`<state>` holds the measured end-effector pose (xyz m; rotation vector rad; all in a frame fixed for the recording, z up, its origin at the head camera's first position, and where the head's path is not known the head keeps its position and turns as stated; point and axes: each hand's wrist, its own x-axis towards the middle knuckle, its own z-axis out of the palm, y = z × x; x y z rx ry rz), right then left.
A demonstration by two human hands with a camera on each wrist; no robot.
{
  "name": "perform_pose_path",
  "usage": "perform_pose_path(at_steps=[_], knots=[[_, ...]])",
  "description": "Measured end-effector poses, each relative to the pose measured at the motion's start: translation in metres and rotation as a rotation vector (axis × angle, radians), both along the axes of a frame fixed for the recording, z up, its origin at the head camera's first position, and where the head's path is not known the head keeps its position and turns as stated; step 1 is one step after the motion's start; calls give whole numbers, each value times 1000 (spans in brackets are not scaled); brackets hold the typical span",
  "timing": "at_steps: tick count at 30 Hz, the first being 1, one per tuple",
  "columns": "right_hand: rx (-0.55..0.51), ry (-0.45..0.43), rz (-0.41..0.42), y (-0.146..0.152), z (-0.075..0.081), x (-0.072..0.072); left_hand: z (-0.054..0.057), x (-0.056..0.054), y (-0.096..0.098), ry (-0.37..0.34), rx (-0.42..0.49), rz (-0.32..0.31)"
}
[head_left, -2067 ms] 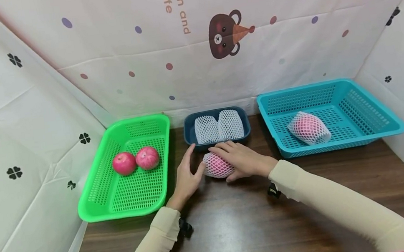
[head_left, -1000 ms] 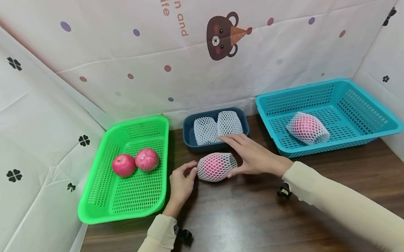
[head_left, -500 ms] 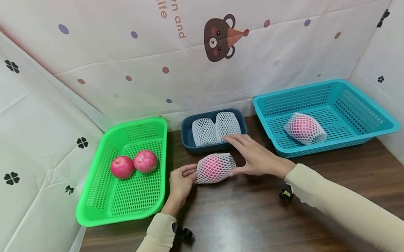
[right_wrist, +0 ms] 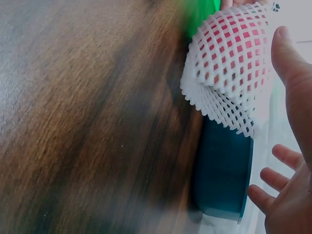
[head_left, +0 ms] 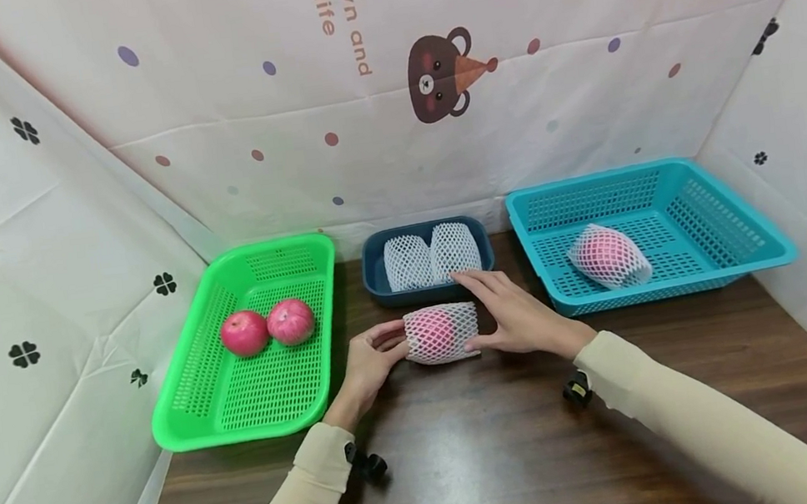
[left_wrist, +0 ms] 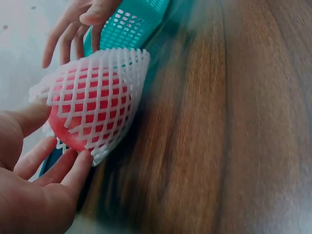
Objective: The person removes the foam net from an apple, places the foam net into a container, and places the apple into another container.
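A red apple in a white foam net sleeve (head_left: 432, 335) lies on its side on the table at the middle of the head view. My left hand (head_left: 370, 365) holds it at the left end, thumb on one side and fingers on the other. The left wrist view shows bare red apple skin (left_wrist: 68, 132) by those fingertips. Beside the sleeve's right end is my right hand (head_left: 521, 317), its fingers spread and relaxed. In the right wrist view the net's loose end (right_wrist: 219, 109) hangs slack in front of that hand.
Left stands a green basket (head_left: 251, 426) with two bare apples (head_left: 268, 328). Behind the hands, a dark blue tray (head_left: 376, 276) holds two white foam nets (head_left: 431, 257). At right, a teal basket (head_left: 743, 244) contains another netted apple (head_left: 609, 255). A patterned cloth (head_left: 250, 170) backs the table.
The netted apple has shifted slightly right over the last half second, with the left hand following. Earlier, the right hand drew back from over the apple to its right end.
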<state>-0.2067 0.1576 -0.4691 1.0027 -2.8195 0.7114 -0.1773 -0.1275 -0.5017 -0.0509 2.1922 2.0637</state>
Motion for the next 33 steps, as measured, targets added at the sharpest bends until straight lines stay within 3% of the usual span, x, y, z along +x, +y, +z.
perform_pose_path(at_steps=[17,27,33], knots=[[-8,-6,-43,6,-7,1,2,-6,24,121,-64,-179],[-7,-7,-18,13,-11,4,1,-7,35,119,-119,-152],[26,-33,-34,19,-13,7,-2,-7,40,161,-136,-148]])
